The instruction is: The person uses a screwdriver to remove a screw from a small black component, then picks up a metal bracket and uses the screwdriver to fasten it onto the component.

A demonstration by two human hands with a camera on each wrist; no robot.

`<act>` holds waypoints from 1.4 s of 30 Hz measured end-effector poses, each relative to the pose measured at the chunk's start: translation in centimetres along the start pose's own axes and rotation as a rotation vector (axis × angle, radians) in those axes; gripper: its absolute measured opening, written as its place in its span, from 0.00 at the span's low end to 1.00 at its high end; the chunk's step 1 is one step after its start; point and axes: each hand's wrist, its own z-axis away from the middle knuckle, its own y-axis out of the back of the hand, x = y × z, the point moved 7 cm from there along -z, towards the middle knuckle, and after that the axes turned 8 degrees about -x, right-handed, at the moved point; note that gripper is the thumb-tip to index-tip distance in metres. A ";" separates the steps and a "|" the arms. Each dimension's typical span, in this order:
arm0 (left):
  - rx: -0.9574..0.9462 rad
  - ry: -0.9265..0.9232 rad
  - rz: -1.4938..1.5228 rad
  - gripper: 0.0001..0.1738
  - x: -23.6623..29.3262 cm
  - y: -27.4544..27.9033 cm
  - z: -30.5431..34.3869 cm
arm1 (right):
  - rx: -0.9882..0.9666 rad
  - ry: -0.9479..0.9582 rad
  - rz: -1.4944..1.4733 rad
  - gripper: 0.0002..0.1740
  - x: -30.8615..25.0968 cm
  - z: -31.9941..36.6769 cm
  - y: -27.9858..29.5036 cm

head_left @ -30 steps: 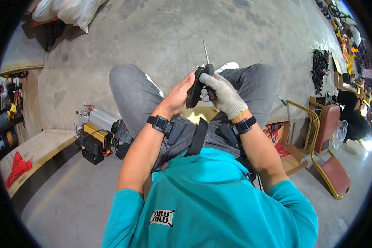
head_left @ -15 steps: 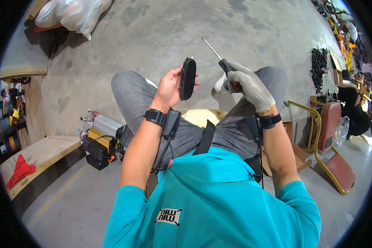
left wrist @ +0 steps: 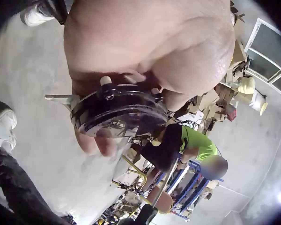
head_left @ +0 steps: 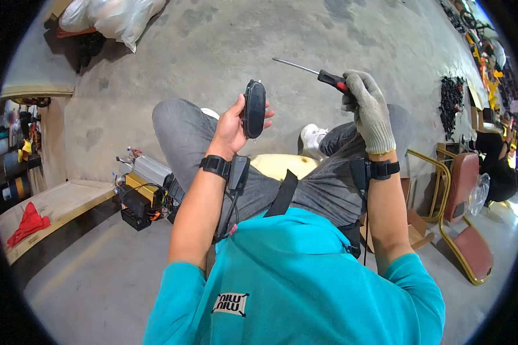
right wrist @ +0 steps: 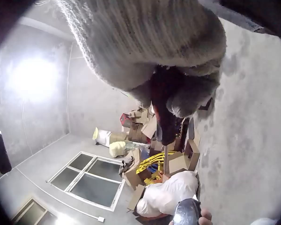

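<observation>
A long, oval black housing with a glossy face [head_left: 254,109] stands upright in my bare left hand [head_left: 230,129], gripped between the thumb and the fingers behind it. The left wrist view shows small posts and a metal tab along the edge of the housing [left wrist: 119,110]. My right hand [head_left: 371,109], in a grey knit glove, holds a screwdriver [head_left: 331,79] by its black and red handle. Its bare shaft points left, above and to the right of the housing, with a gap between them. In the right wrist view gloved fingers wrap the screwdriver handle [right wrist: 165,117].
A pale yellow surface [head_left: 285,165] shows between my knees. Electronic units with wires [head_left: 147,187] lie on the left by a wooden board [head_left: 63,198] with a red cloth [head_left: 27,224]. A tipped chair [head_left: 463,187] lies on the right, and white bags [head_left: 112,20] sit at the far left.
My hands have moved apart. The right hand pulled the screwdriver away from the housing to the right and lifted, its shaft swinging leftward. The left hand turned the housing's glossy face into view.
</observation>
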 end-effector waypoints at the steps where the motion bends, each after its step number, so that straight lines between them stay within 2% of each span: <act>1: 0.010 -0.003 -0.033 0.32 0.4 -0.4 0.1 | -0.002 0.006 -0.007 0.20 0.0 -0.2 0.2; 3: 0.001 -0.043 -0.107 0.32 1.9 -2.2 0.2 | -0.092 0.007 -0.120 0.18 0.1 -0.6 0.1; 7: -0.026 -0.154 -0.251 0.32 5.1 -5.8 1.2 | -0.099 0.008 -0.135 0.16 0.1 -0.7 0.3; 11: -0.005 -0.178 -0.269 0.31 4.6 -4.9 0.9 | -0.118 -0.049 -0.174 0.18 0.6 -0.7 0.3; 14: 0.041 -0.122 -0.271 0.31 2.2 -1.6 0.2 | -0.138 -0.069 -0.139 0.18 1.0 -0.6 -0.1; 21: 0.015 -0.071 -0.279 0.34 2.3 -1.9 -0.3 | -0.120 -0.138 -0.084 0.19 1.5 -0.3 -0.2; 31: 0.008 -0.025 -0.313 0.34 1.4 -1.9 -0.4 | -0.135 -0.210 0.022 0.21 0.5 0.6 -1.5; 37: -0.089 -0.002 -0.311 0.39 1.0 -2.9 -0.7 | -0.094 -0.249 -0.004 0.21 1.3 0.9 -0.4; 42: -0.087 0.090 -0.324 0.38 0.7 -2.5 -0.7 | -0.081 -0.276 -0.022 0.19 1.3 1.2 -0.2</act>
